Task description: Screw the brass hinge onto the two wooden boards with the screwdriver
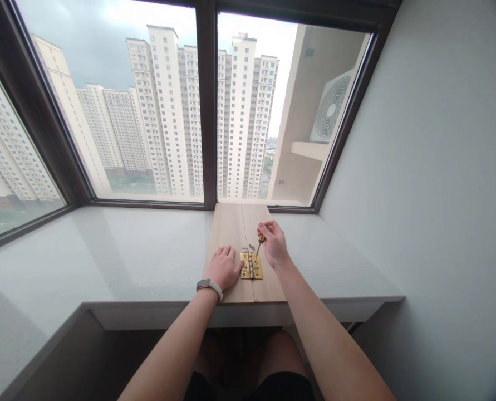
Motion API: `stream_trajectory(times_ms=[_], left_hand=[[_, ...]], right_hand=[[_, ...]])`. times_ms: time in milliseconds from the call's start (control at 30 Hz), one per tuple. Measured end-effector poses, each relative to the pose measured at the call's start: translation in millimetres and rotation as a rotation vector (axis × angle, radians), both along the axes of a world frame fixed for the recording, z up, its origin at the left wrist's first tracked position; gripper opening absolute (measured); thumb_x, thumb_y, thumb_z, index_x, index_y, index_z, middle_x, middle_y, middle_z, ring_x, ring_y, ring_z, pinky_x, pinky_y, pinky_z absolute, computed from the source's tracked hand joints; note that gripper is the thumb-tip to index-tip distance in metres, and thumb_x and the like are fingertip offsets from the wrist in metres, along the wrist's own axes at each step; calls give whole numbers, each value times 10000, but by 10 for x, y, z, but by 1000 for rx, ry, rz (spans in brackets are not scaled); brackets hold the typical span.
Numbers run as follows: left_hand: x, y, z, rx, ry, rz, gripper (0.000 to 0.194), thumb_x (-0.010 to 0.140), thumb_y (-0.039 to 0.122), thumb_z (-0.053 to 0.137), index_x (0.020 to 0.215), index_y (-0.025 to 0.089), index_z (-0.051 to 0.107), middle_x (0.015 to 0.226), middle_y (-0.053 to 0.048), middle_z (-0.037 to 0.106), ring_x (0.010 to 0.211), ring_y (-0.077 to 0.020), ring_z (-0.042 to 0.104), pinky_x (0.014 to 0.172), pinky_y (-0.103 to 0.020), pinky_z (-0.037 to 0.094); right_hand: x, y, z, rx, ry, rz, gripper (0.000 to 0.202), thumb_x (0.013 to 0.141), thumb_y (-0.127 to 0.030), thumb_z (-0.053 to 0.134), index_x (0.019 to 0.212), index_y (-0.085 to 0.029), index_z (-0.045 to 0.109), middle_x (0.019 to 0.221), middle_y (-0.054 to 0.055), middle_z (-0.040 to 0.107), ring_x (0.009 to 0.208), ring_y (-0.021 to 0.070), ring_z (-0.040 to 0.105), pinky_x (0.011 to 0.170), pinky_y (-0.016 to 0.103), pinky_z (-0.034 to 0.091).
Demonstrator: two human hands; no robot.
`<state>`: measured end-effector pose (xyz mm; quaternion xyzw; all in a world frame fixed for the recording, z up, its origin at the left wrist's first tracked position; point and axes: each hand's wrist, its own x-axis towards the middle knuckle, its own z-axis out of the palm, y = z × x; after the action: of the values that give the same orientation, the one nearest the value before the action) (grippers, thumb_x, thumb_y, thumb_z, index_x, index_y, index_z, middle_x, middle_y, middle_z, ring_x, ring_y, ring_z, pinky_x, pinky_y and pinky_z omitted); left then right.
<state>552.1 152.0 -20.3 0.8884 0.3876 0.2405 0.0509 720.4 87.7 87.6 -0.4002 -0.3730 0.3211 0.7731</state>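
Observation:
Two pale wooden boards (227,228) lie side by side on the white counter, with a seam between them. A brass-coloured butt hinge (251,266) spans that seam, one leaf on each board. My left hand (224,266) lies flat on the left board, its thumb touching the hinge's left edge. My right hand (275,243) is closed around a small screwdriver (261,239) with a yellow and dark handle. The screwdriver's tip points down at the upper part of the right leaf; whether a screw sits under it is too small to tell. Several loose screws (251,247) lie just beyond the hinge.
The white speckled counter (147,256) extends on both sides of the boards, its front edge close to my body. Dark-framed windows (209,111) stand behind it, and the boards reach the sill. A plain wall (418,139) rises at the right. My legs are below the counter.

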Motion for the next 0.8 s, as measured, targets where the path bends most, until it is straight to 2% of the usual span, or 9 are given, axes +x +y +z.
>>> stream_trajectory(times_ms=[133,233,367,467,633,700,800], left_hand=[[3,2,-5,7,-7,-2,602,1027,640,397,1370,187,598,1491,-154,548,1391,-332,440,1160,-462,330],[3,6,-15,7,-10,1,590,1028,631,403,1365,189,601,1485,-155,552,1389,-331,443,1158,-461,332],[3,9,-24,13,-10,5,597,1025,636,408,1373,189,597,1493,-157,547,1391,-332,444,1155,-457,337],[5,7,-20,18,-6,11,604,1025,642,403,1381,193,594,1499,-153,544,1394,-329,444,1159,-452,336],[4,-4,2,12,6,19,601,1025,643,401,1387,203,596,1517,-148,535,1402,-327,439,1167,-457,327],[2,-6,7,10,7,17,598,1026,641,402,1387,205,596,1517,-147,536,1402,-326,438,1166,-460,328],[1,-5,4,13,7,17,598,1027,640,399,1381,201,597,1517,-147,537,1404,-325,438,1168,-459,331]], right_hand=[[5,-10,3,66,15,58,166,867,-389,727,831,-232,684,824,15,666,756,163,581,735,320,475],[16,-1,-9,43,17,41,172,827,-380,770,816,-225,695,834,22,673,772,169,593,764,331,485],[15,17,-29,-16,-26,-17,289,748,-409,874,854,-239,665,812,16,681,802,188,626,776,344,492],[-2,25,-34,-16,-62,-34,324,752,-428,874,871,-257,626,774,-7,658,765,181,614,750,338,490],[-41,36,-18,58,-60,-7,159,868,-405,699,860,-255,645,773,-5,636,726,167,572,735,326,475],[-46,39,-13,80,-57,13,179,892,-400,626,833,-240,679,785,16,641,731,173,570,724,330,471],[-41,37,-13,70,-51,-1,187,880,-372,629,789,-225,702,805,28,650,748,171,573,735,329,474]])
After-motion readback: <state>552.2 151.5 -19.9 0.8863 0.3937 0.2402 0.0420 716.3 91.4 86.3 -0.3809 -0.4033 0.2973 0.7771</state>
